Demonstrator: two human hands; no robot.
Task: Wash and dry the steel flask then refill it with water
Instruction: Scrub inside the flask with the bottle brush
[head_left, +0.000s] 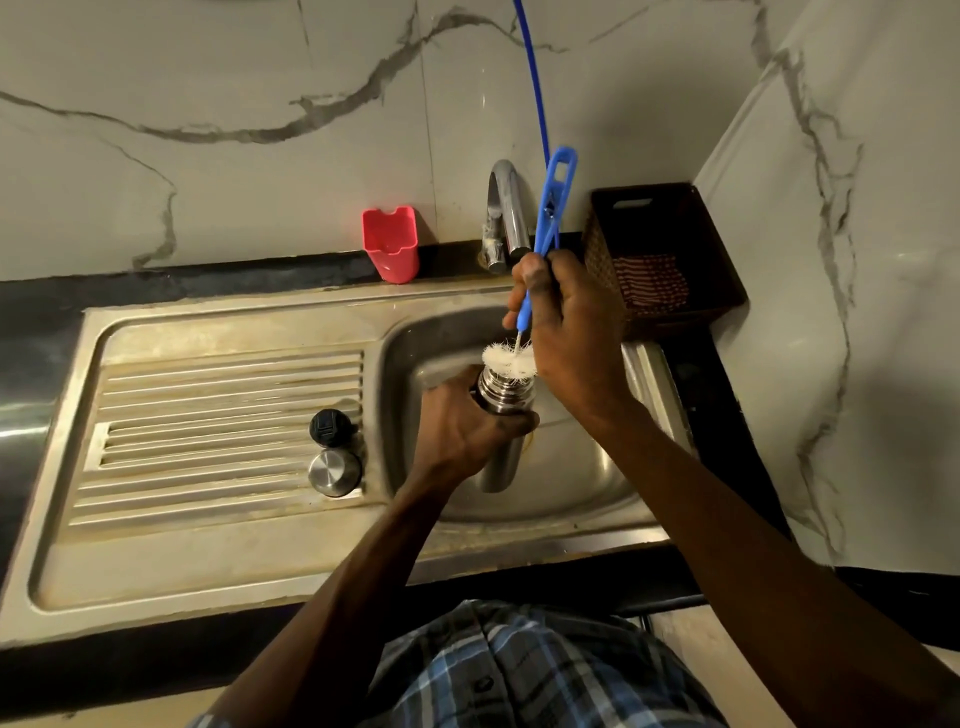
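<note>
Overhead, unlabelled flask (503, 410) in left grip (467, 423), brush (540, 244) in right grip (566, 317).

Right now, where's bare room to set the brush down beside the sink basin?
The drainboard is mostly bare: its ribbed left and flat front strip. Its right edge by the basin holds the black cap and steel lid. The back ledge has the red holder, tap and basket.

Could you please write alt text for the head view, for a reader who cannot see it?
Over a steel sink, the left hand holds an open steel flask while the right hand grips a blue bottle brush, white bristles at the flask's mouth. Two caps sit on the draining board; the tap stands behind.
</note>
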